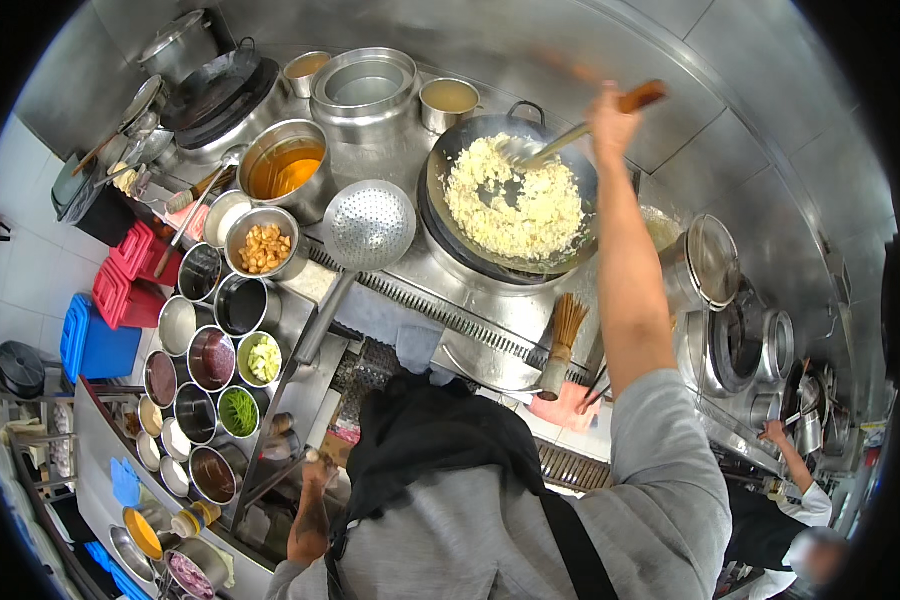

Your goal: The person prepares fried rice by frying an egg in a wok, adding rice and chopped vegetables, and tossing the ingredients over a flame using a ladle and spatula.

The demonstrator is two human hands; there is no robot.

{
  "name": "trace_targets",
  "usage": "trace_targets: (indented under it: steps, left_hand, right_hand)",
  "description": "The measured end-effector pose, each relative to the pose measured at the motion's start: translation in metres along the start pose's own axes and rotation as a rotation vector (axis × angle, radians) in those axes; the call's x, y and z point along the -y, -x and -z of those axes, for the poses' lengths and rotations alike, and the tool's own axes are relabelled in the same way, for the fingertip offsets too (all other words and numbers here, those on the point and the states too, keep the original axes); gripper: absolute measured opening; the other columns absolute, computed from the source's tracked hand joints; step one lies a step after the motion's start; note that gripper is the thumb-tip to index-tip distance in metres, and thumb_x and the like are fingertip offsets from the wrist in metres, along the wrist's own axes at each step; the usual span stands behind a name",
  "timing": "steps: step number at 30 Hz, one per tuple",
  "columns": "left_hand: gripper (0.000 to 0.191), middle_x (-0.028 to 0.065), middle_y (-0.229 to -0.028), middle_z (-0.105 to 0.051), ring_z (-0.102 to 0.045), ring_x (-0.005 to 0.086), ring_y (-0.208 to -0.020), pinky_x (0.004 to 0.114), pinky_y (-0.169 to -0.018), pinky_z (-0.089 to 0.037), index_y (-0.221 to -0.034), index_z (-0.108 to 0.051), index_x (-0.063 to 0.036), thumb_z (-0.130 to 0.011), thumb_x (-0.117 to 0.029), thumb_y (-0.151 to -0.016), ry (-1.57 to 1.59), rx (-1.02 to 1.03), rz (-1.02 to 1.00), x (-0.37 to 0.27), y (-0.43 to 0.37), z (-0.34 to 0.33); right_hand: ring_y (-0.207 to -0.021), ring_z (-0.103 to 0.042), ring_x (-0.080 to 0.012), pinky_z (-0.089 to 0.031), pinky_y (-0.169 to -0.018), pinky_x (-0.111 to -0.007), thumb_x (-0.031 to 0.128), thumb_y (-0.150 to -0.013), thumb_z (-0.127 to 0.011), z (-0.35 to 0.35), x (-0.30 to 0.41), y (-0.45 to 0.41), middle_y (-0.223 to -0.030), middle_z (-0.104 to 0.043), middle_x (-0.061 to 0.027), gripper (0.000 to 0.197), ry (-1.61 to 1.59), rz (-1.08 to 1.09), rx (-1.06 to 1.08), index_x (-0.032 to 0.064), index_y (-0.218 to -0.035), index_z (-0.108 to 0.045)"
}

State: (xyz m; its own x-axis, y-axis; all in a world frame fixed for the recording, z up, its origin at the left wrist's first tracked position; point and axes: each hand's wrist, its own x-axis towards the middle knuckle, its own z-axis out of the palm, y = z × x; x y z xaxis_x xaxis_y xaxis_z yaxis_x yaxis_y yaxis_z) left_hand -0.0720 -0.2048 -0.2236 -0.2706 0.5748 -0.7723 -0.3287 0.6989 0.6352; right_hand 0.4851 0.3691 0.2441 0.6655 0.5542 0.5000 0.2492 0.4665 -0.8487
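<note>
My right hand [613, 126] grips the wooden handle of a metal wok ladle [568, 139] over the back of the large wok. The ladle's head rests in pale yellow fried rice [521, 225], spread as a ring around a bare patch. The wok [439, 169] sits on a round burner. Low at my left side, my left hand [319, 474] is curled beside a thin metal bar at the counter's edge; whether it grips anything cannot be told. A perforated strainer [369, 225] lies left of the wok, its handle pointing towards me.
Left of the strainer stand a pot of orange oil [285, 169], a bowl of browned cubes [265, 247] and several ingredient pots, one with chopped greens [240, 411]. A bamboo brush [562, 345] lies at the stove's front. Another person [776, 517] works at the far right.
</note>
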Motion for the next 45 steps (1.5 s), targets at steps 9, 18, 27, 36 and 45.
trace_targets:
  steps: [9, 18, 27, 36, 45]
  left_hand:
    - [0.022, 0.0059, -0.072, -0.063, -0.061, 0.0165, -0.061, 0.033, -0.052, -0.048, -0.088, -0.063, -0.0042, -0.063, -0.026, -0.084, -0.367, -0.035, -0.115, -0.062, -0.027, -0.021]
    - [0.018, 0.0099, -0.066, -0.065, -0.063, 0.0181, -0.058, 0.033, -0.052, -0.048, -0.075, -0.064, -0.0040, -0.066, -0.021, -0.079, -0.726, 0.042, -0.587, 0.009, -0.030, 0.028]
    - [0.028, 0.0123, -0.070, -0.066, -0.067, 0.0291, -0.065, 0.041, -0.059, -0.054, -0.085, -0.068, -0.0077, -0.070, -0.032, -0.071, -1.730, 0.434, -1.031, -0.002, -0.078, 0.026]
    - [0.019, 0.0169, -0.075, -0.066, -0.068, 0.0328, -0.071, 0.045, -0.065, -0.055, -0.087, -0.069, -0.0128, -0.061, -0.027, -0.076, -1.439, 0.411, -0.890, -0.074, -0.118, -0.068]
    - [0.028, 0.0211, -0.079, -0.068, -0.068, 0.0372, -0.075, 0.047, -0.070, -0.054, -0.088, -0.069, -0.0052, -0.059, -0.031, -0.084, -1.145, 0.241, -0.436, -0.097, -0.095, -0.065]
  right_hand:
    - [-0.041, -0.050, -0.0136, -0.039, -0.040, -0.032, 0.020, -0.087, -0.062, -0.029, -0.017, 0.042, -0.052, -0.052, -0.0046, 0.029, -0.195, -0.207, 0.276, 0.0020, -0.066, -0.053]
    - [-0.038, -0.043, -0.0103, -0.034, -0.038, -0.028, 0.018, -0.088, -0.062, -0.023, -0.010, 0.023, -0.049, -0.044, 0.0025, 0.033, -0.163, -0.277, 0.246, 0.0063, -0.061, -0.048]
    - [-0.044, -0.043, -0.0120, -0.037, -0.048, -0.029, 0.014, -0.091, -0.056, 0.075, -0.011, 0.057, -0.050, -0.044, -0.0006, 0.034, 0.088, 0.025, 0.254, 0.0076, -0.059, -0.047]
    - [-0.040, -0.041, -0.0087, -0.031, -0.039, -0.027, 0.014, -0.091, -0.056, 0.065, 0.022, 0.063, -0.047, -0.043, 0.0021, 0.039, -0.315, -0.258, 0.226, 0.0103, -0.055, -0.042]
    - [-0.045, -0.046, -0.0124, -0.038, -0.045, -0.031, 0.020, -0.090, -0.058, 0.099, 0.029, 0.053, -0.052, -0.050, 0.0000, 0.035, 0.152, -0.110, -0.127, 0.0088, -0.057, -0.049]
